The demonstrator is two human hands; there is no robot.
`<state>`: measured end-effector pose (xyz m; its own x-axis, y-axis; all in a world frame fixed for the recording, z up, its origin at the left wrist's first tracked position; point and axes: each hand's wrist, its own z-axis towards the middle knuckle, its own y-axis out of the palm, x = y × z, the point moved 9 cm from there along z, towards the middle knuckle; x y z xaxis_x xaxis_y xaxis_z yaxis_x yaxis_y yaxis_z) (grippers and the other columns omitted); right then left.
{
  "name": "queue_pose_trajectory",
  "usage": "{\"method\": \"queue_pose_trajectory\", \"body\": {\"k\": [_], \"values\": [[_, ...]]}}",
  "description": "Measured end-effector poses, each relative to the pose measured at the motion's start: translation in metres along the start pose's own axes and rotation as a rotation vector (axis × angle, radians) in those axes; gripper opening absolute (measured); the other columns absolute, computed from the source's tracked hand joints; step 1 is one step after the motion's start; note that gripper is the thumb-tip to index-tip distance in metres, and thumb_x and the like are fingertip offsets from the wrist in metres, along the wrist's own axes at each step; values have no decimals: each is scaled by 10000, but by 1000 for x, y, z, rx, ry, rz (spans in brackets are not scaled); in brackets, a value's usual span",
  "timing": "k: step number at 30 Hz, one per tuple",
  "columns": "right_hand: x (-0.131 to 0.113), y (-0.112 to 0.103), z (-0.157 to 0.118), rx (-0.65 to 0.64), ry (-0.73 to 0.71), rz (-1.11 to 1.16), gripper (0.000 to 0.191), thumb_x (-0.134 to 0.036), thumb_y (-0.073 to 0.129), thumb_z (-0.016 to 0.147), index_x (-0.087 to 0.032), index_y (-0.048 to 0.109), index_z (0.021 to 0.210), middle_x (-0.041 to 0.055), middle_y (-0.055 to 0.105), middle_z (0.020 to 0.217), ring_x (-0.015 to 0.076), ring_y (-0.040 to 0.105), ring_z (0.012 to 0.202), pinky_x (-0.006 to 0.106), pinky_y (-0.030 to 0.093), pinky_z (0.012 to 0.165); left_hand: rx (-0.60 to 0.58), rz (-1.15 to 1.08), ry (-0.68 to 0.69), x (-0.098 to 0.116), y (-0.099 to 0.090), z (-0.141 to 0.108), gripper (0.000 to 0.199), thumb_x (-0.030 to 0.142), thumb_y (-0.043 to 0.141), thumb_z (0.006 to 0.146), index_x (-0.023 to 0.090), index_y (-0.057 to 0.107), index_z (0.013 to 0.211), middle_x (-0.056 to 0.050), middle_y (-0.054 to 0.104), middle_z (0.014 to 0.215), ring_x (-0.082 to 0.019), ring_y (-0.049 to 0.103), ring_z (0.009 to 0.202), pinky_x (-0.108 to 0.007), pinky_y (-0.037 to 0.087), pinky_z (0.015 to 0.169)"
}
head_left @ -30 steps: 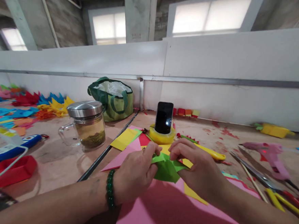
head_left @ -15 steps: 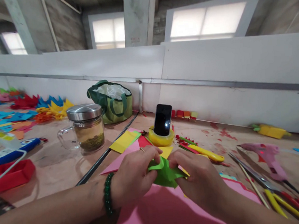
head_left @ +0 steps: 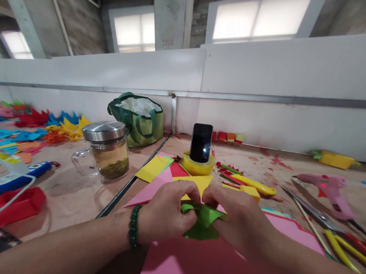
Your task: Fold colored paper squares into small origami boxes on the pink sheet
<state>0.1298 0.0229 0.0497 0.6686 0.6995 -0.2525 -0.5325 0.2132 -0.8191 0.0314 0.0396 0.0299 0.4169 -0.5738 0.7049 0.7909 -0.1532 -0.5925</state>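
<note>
A piece of folded green paper (head_left: pixel 204 223) is held between both hands, above a large pink sheet (head_left: pixel 191 259). My left hand (head_left: pixel 167 209), with a dark green bead bracelet at the wrist, pinches its left side between thumb and fingers. On the other side, my right hand (head_left: pixel 240 216) grips the paper's right edge, its fingertips partly hidden behind the folds. Just beyond the hands lie yellow paper (head_left: pixel 198 182) and a pink pointed sheet (head_left: pixel 152 189). A small yellow folded block (head_left: pixel 250 193) sits beside my right hand.
A phone (head_left: pixel 201 143) leans in a yellow tape roll (head_left: pixel 199 166). At left stand a lidded glass tea mug (head_left: pixel 111 158) and a green bag (head_left: pixel 146 127). Scissors (head_left: pixel 325 223), a pink glue gun (head_left: pixel 327 189) and a yellow-handled cutter (head_left: pixel 255 185) lie at right.
Both hands have shifted slightly, and the green paper sits a little lower with its folds turned. More yellow paper and the small yellow block now show beyond the hands. The view has tilted slightly.
</note>
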Motion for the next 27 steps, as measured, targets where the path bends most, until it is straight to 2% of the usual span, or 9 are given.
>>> {"method": "queue_pose_trajectory", "body": {"k": [3,5,13,21,24,27], "values": [[8,0,3,-47,106,55,254,-49,485,577,-220,557,751,-29,651,665,150,594,593,237,401,545,-4,-66,-42,-3,0,1,331,41,487,611,162,599,897,-15,649,832,-149,574,742,-259,458,664],[9,-4,5,-39,117,66,260,-56,480,596,-226,590,760,-27,676,690,158,620,622,248,423,566,-15,-81,-28,-2,0,3,374,34,473,619,159,624,938,-19,655,845,-150,579,761,-263,462,688],[6,-25,8,51,62,62,209,-87,509,685,-230,653,738,-18,697,705,156,637,637,263,483,591,10,-30,14,0,-2,4,297,39,486,636,139,677,839,-20,650,775,-132,555,705,-238,433,646],[2,-48,18,-39,89,227,129,-176,555,760,-224,645,680,-7,682,654,152,635,605,234,500,545,27,5,15,-2,-4,4,278,38,493,633,150,673,814,-19,646,774,-139,549,709,-246,430,642],[1,-47,18,-8,110,190,102,-263,577,783,-217,667,797,29,711,754,182,656,674,265,519,587,38,-1,33,-1,-4,4,262,39,500,642,149,671,807,-22,644,772,-142,558,717,-252,438,660],[5,-31,16,-24,149,74,145,-277,626,736,-215,671,859,38,716,805,201,659,707,290,515,606,48,17,46,1,-3,3,248,49,514,645,154,672,804,-26,641,782,-151,565,732,-264,447,684]]}}
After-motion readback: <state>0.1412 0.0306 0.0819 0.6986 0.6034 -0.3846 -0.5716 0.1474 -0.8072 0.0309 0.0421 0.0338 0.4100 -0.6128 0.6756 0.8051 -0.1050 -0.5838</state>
